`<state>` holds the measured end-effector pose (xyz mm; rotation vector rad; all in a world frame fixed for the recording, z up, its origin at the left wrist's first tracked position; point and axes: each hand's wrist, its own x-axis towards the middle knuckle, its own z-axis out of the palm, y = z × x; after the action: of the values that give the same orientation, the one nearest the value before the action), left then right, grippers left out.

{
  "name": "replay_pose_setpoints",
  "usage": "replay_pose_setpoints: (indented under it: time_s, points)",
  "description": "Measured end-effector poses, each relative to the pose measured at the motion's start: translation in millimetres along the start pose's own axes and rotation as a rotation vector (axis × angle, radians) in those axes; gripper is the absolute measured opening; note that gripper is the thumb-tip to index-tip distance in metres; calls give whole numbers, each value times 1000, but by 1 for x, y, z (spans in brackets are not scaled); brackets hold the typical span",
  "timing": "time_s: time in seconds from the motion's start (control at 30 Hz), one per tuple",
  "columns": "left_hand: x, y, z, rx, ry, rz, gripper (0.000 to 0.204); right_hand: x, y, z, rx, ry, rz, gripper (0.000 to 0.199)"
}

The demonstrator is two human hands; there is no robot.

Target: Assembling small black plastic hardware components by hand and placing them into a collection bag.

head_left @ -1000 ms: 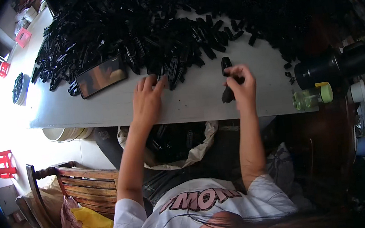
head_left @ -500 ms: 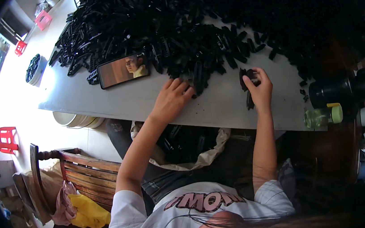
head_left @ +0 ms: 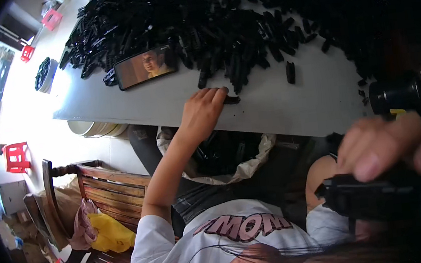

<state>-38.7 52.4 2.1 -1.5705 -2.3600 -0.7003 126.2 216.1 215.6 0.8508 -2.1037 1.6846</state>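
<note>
Near the front edge of the table [head_left: 286, 112], the left hand [head_left: 201, 112] lies palm down, fingers bent together, beside a small black piece [head_left: 232, 100]; I cannot tell whether it pinches this. Above the table's right side, the raised, blurred right hand [head_left: 378, 146] grips a black part [head_left: 365, 193].

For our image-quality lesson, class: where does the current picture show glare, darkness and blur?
Head view: glare whitens the floor and table at left; head view: the heap of black parts fades into darkness at upper right; head view: the right hand is blurred, whether from motion or focus unclear.
</note>
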Motion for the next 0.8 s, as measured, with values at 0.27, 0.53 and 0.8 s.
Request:
replay_pose_setpoints:
  time_s: [0.27,0.53,0.8]
  points:
    - [-21,33,-22,-1065,-196,-693,39,-39,39,60,42,914,347,41]
    - [-42,47,4,-1065,157,-272,36,-78,161,109,215,825,580,22]
    - [-56,44,-14,-1122,-164,-433,36,-91,157,104,360,646,754,38]
